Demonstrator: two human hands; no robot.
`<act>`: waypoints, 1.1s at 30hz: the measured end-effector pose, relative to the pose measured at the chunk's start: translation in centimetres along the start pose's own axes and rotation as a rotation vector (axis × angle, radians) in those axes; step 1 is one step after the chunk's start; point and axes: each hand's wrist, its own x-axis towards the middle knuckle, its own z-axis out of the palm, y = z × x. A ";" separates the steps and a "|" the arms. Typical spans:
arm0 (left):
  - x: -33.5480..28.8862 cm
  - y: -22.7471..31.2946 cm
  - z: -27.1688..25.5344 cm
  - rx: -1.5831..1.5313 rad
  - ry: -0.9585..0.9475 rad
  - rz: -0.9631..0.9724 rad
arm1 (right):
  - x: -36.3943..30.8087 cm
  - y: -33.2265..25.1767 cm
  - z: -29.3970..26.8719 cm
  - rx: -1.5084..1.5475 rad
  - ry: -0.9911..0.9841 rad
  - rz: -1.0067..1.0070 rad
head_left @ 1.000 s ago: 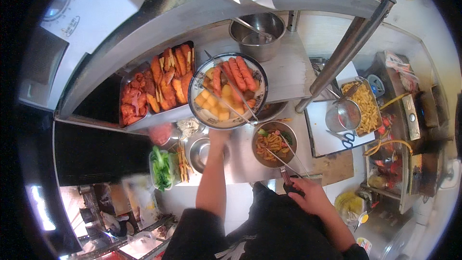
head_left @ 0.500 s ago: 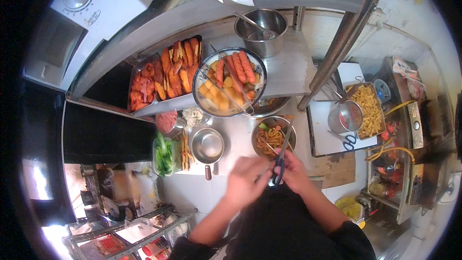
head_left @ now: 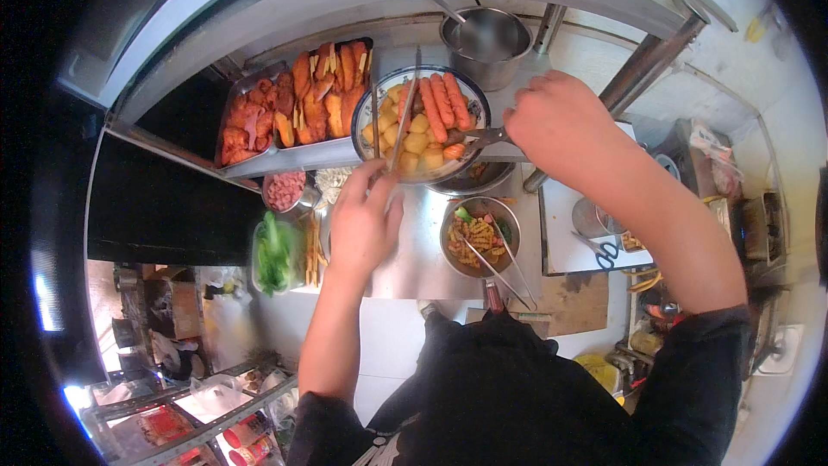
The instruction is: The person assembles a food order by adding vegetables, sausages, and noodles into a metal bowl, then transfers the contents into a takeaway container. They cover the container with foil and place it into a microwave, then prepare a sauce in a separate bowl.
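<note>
My left hand [head_left: 362, 220] closes on the near end of metal tongs [head_left: 407, 116], whose two arms spread over a patterned bowl [head_left: 356, 125]. In this bowl lie several red sausages [head_left: 438, 103] and yellow potato chunks [head_left: 417, 143]. My right hand [head_left: 552, 116] is gripping scissors [head_left: 485, 135] at the bowl's right side, with the blades pointing in over the food. Nearer to me stands a small metal pan [head_left: 446, 255] holding crinkle-cut fries [head_left: 479, 240] and some greens; a second pair of tongs [head_left: 498, 272] leans in it.
Trays of reddish meat [head_left: 323, 108] stand on the shelf at left, and a steel pot [head_left: 492, 78] at the back. A tub of greens [head_left: 274, 259] and a container of pink diced meat [head_left: 285, 190] sit lower left. Blue-handled scissors [head_left: 607, 253] lie on a white board at right.
The scissors have gone from in front of my body up to the patterned bowl in my right hand. My left hand has reached to the tongs there, and the tongs have swung left.
</note>
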 end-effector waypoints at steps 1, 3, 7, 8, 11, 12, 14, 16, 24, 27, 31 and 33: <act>-0.5 -0.2 -0.1 -0.006 0.009 -0.009 | 0.8 -0.4 -0.1 -0.056 -0.014 -0.051; -1.9 -0.4 -0.5 -0.059 0.038 -0.095 | 2.0 -1.0 -0.2 -0.180 -0.015 -0.152; -4.2 -0.5 -1.0 -0.146 0.117 -0.194 | 3.6 -2.9 0.2 -0.177 -0.116 -0.110; -4.6 -0.6 -1.2 -0.162 0.114 -0.216 | 3.8 -3.2 0.3 -0.183 -0.148 -0.104; -5.8 -0.8 -1.7 -0.164 0.143 -0.241 | 3.6 -2.8 0.4 -0.153 -0.189 -0.077; -6.3 -0.8 -1.8 -0.171 0.167 -0.256 | 2.9 -2.1 0.3 -0.134 -0.194 -0.064; -7.3 -0.6 -2.0 -0.250 0.193 -0.345 | 0.9 -0.4 0.0 -0.070 -0.149 0.011; -8.5 -0.3 -1.9 -0.298 0.226 -0.384 | -1.5 1.5 -0.2 0.123 -0.082 0.083; -10.9 3.7 2.7 -1.017 -0.029 -0.656 | -15.1 -7.0 8.9 1.487 -0.347 0.413; -10.0 3.5 4.4 -1.116 -0.200 -0.626 | -17.6 -12.3 14.2 1.790 -0.431 0.420; -9.3 2.7 5.7 -1.025 -0.542 -0.582 | -19.9 -15.0 17.3 1.993 -0.382 0.437; -9.3 2.6 6.4 -1.107 -0.547 -0.640 | -20.6 -15.3 17.7 2.031 -0.375 0.447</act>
